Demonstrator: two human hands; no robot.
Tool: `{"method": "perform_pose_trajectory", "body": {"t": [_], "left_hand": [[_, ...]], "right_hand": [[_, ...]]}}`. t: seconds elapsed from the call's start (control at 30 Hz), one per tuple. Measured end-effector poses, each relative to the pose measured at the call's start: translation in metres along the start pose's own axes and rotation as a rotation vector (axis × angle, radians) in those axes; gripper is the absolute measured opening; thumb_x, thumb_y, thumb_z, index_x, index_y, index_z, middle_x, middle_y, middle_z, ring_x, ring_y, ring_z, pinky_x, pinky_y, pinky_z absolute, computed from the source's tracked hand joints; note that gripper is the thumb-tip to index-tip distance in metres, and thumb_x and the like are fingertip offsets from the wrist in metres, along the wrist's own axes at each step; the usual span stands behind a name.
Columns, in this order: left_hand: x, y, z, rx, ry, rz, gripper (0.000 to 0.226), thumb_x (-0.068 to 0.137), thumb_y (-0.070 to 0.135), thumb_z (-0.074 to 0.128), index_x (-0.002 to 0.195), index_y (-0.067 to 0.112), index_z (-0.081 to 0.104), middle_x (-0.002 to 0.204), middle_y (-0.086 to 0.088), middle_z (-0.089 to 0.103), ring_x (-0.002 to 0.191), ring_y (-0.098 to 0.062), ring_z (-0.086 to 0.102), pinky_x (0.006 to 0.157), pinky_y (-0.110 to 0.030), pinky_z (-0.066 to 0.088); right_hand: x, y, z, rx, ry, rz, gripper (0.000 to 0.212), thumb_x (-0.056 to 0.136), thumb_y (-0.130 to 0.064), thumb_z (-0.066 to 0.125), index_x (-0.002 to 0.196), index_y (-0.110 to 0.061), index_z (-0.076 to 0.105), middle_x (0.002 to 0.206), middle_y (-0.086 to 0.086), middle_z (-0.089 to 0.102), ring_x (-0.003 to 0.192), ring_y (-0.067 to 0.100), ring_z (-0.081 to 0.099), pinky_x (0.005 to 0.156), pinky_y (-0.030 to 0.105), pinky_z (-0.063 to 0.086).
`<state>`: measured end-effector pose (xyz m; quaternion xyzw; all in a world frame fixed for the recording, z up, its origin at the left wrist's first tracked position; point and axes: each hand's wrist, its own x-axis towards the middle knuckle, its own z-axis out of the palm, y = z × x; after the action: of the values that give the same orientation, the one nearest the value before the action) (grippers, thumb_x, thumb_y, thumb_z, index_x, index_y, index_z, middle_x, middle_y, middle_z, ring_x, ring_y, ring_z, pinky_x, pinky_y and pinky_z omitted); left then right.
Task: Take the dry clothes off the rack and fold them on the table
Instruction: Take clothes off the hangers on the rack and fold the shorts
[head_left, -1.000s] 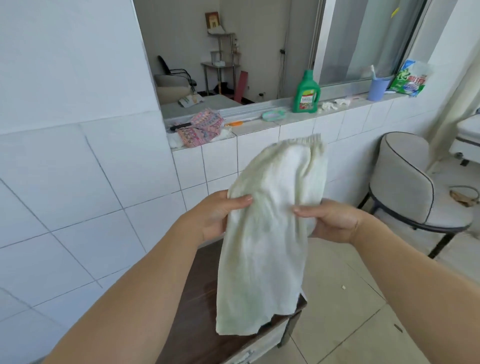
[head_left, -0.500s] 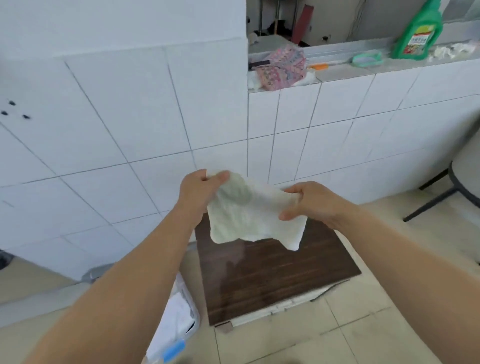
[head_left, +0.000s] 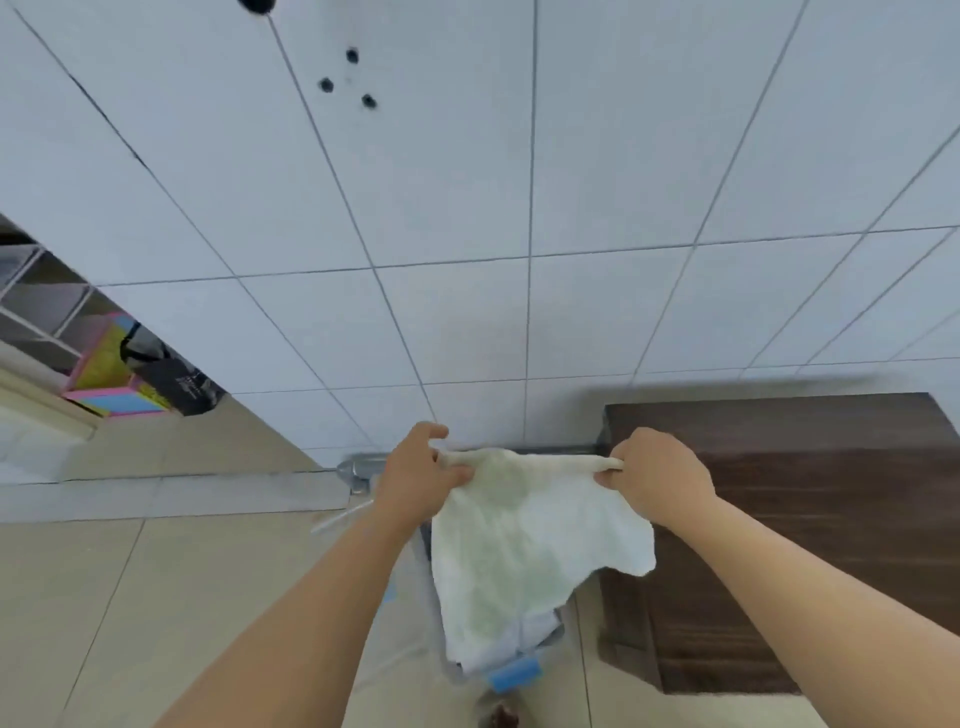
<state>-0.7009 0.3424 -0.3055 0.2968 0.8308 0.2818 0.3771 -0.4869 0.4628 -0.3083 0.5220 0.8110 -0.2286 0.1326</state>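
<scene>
The cloth hangs stretched just left of the table, left hand and right hand pinching its top corners, likely to square it for folding.

Bare dark wooden table top lies open to the right of both hands. The white tiled wall closes off the far side. A hanging pale cloth covers the basket just left of the table; tan floor lies open farther left.
</scene>
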Motion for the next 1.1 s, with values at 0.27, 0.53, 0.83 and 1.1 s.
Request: {"method": "perform_pose_trajectory", "body": {"t": [0.27, 0.53, 0.83, 1.1], "left_hand": [[0.088, -0.138, 0.027, -0.064, 0.153, -0.024, 0.015, 0.091, 0.003, 0.053, 0.088, 0.016, 0.062, 0.082, 0.004, 0.063, 0.071, -0.003, 0.057, 0.060, -0.012, 0.044], [0.141, -0.281, 0.124, 0.066, 0.098, -0.002, 0.033, 0.091, -0.003, 0.049, 0.094, 0.028, 0.059, 0.102, 0.010, 0.060, 0.091, -0.009, 0.056, 0.071, -0.004, 0.037], [0.126, -0.341, 0.198, 0.582, -0.791, -0.287, 0.069, 0.094, 0.029, 0.058, 0.152, 0.023, 0.023, 0.154, 0.000, 0.031, 0.138, -0.017, 0.036, 0.109, -0.025, 0.033], [0.122, -0.185, 0.162, 0.480, -0.499, -0.100, 0.054, 0.097, 0.029, 0.052, 0.147, 0.016, 0.034, 0.144, -0.002, 0.046, 0.131, -0.015, 0.043, 0.102, -0.020, 0.034]], "right_hand": [[0.107, -0.049, 0.127, -0.199, -0.127, -0.205, 0.015, 0.096, -0.015, 0.045, 0.102, -0.014, 0.059, 0.096, -0.002, 0.058, 0.084, 0.015, 0.052, 0.076, 0.024, 0.043], [0.172, -0.023, 0.274, -0.231, -0.209, -0.371, 0.055, 0.101, -0.009, 0.040, 0.150, -0.028, 0.025, 0.159, -0.009, 0.016, 0.141, 0.012, 0.030, 0.112, 0.019, 0.023], [0.146, 0.008, 0.388, -0.354, -0.821, -0.188, 0.046, 0.101, -0.016, 0.039, 0.146, -0.012, 0.034, 0.148, 0.010, 0.040, 0.130, 0.025, 0.044, 0.104, 0.031, 0.039], [0.114, 0.009, 0.258, -0.010, -0.569, -0.159, 0.043, 0.100, -0.028, 0.041, 0.142, -0.020, 0.042, 0.140, 0.005, 0.049, 0.122, 0.021, 0.050, 0.101, 0.030, 0.043]]}}
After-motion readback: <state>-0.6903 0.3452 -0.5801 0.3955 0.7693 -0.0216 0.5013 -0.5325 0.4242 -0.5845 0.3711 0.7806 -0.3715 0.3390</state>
